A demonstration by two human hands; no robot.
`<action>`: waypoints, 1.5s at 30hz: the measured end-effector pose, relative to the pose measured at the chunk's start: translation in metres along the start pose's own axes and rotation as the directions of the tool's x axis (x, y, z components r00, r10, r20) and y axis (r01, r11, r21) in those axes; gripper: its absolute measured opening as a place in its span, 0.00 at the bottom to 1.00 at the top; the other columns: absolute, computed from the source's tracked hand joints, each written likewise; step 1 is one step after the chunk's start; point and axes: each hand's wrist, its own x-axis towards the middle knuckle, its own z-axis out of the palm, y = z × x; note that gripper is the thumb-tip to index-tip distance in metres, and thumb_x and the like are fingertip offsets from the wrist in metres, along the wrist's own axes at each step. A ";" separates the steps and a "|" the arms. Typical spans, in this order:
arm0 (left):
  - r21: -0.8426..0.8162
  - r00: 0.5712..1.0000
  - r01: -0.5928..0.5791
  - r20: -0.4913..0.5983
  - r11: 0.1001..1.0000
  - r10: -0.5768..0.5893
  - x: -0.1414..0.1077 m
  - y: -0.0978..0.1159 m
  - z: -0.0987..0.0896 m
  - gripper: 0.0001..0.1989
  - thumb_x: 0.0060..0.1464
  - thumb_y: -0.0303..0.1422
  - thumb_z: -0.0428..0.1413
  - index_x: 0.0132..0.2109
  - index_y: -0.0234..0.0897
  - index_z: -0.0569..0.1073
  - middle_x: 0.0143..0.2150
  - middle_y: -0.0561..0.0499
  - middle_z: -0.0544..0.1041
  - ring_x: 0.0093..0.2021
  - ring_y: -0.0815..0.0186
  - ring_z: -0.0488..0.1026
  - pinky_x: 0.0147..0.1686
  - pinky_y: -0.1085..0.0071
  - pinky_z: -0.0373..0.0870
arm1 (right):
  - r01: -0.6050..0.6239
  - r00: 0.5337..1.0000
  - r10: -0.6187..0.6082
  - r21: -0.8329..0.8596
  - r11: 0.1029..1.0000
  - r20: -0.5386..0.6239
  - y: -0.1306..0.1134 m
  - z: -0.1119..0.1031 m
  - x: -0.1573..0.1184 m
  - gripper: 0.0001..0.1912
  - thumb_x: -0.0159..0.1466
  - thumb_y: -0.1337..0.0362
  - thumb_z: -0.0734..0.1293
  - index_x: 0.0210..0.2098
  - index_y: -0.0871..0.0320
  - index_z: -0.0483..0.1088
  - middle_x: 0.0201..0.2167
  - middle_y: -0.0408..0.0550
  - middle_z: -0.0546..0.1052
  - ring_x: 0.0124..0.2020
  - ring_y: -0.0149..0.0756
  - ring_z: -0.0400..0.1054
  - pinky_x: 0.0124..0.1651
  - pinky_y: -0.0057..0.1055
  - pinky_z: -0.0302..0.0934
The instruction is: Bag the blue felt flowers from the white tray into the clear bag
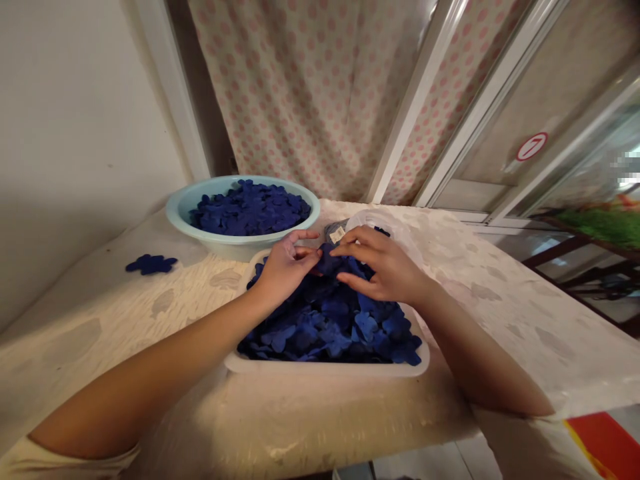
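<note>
Above the far part of a white tray piled with dark blue cloth flowers, my two hands work close together. The thumb and forefinger of my left hand are pinched on the edge of one blue cloth flower. My right hand is just to the right of that flower, thumb and fingers apart; its fingertips reach the flower's edge or hover right by it. Behind my left hand stands a light blue basin, heaped with more blue flowers.
One stack or single blue flower lies on the patterned tablecloth at left. Behind my right hand are a clear plastic container or bag and a grey item with a label. A dotted curtain hangs behind the table.
</note>
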 end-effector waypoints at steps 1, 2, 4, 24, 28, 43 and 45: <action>-0.013 1.000 0.001 0.003 1.000 -0.001 0.000 0.000 0.000 0.15 0.46 0.30 0.57 0.43 0.35 0.66 0.25 0.54 0.74 0.22 0.69 0.71 0.27 0.71 0.69 | 0.052 0.997 -0.051 -0.015 0.999 0.064 0.001 -0.001 0.000 0.15 0.60 0.58 0.62 0.45 0.57 0.67 0.39 0.52 0.69 0.41 0.39 0.63 0.43 0.37 0.60; -0.015 1.000 0.002 0.011 1.000 -0.002 0.000 0.000 -0.001 0.15 0.46 0.29 0.57 0.43 0.35 0.66 0.26 0.54 0.74 0.22 0.70 0.70 0.27 0.71 0.69 | 0.078 0.992 -0.074 -0.041 0.996 0.101 0.002 -0.001 -0.001 0.15 0.61 0.60 0.61 0.46 0.57 0.67 0.40 0.52 0.69 0.42 0.39 0.63 0.43 0.37 0.59; 0.004 1.000 0.000 0.028 1.000 0.000 0.000 0.000 0.000 0.14 0.46 0.29 0.57 0.43 0.35 0.67 0.26 0.54 0.74 0.22 0.70 0.70 0.25 0.73 0.69 | 0.088 0.992 -0.079 -0.092 0.992 0.101 0.004 0.000 -0.002 0.13 0.63 0.63 0.59 0.45 0.56 0.68 0.37 0.50 0.70 0.40 0.37 0.63 0.42 0.36 0.59; 0.033 0.999 -0.040 -0.018 0.999 0.041 0.001 -0.002 -0.001 0.13 0.45 0.29 0.58 0.40 0.35 0.67 0.22 0.56 0.72 0.22 0.72 0.68 0.26 0.75 0.65 | 0.064 0.993 -0.048 -0.154 0.986 0.106 0.008 -0.004 -0.002 0.13 0.62 0.58 0.61 0.26 0.59 0.67 0.26 0.46 0.69 0.29 0.34 0.62 0.32 0.30 0.53; -0.044 0.996 -0.027 -0.087 0.999 0.023 0.003 -0.005 -0.003 0.15 0.44 0.30 0.59 0.41 0.36 0.67 0.22 0.57 0.72 0.21 0.71 0.68 0.27 0.73 0.67 | -0.045 0.974 0.100 -0.255 0.966 0.205 0.009 -0.005 -0.003 0.12 0.60 0.56 0.63 0.30 0.60 0.67 0.27 0.47 0.70 0.29 0.36 0.63 0.31 0.30 0.54; -0.088 0.996 0.043 0.084 0.995 -0.036 -0.003 0.004 0.004 0.20 0.46 0.31 0.58 0.48 0.34 0.66 0.25 0.56 0.73 0.26 0.70 0.72 0.30 0.71 0.72 | 0.092 0.996 -0.084 -0.248 0.964 0.044 -0.002 -0.005 -0.001 0.12 0.63 0.64 0.59 0.28 0.60 0.70 0.26 0.48 0.70 0.29 0.34 0.62 0.33 0.30 0.54; -0.039 0.994 0.041 0.099 0.998 -0.037 -0.004 0.005 0.004 0.21 0.45 0.29 0.58 0.48 0.33 0.66 0.24 0.55 0.74 0.25 0.70 0.71 0.30 0.72 0.71 | 0.086 0.996 -0.078 -0.247 0.965 0.043 0.000 -0.005 -0.002 0.12 0.63 0.63 0.59 0.27 0.61 0.69 0.25 0.47 0.69 0.29 0.34 0.61 0.32 0.30 0.53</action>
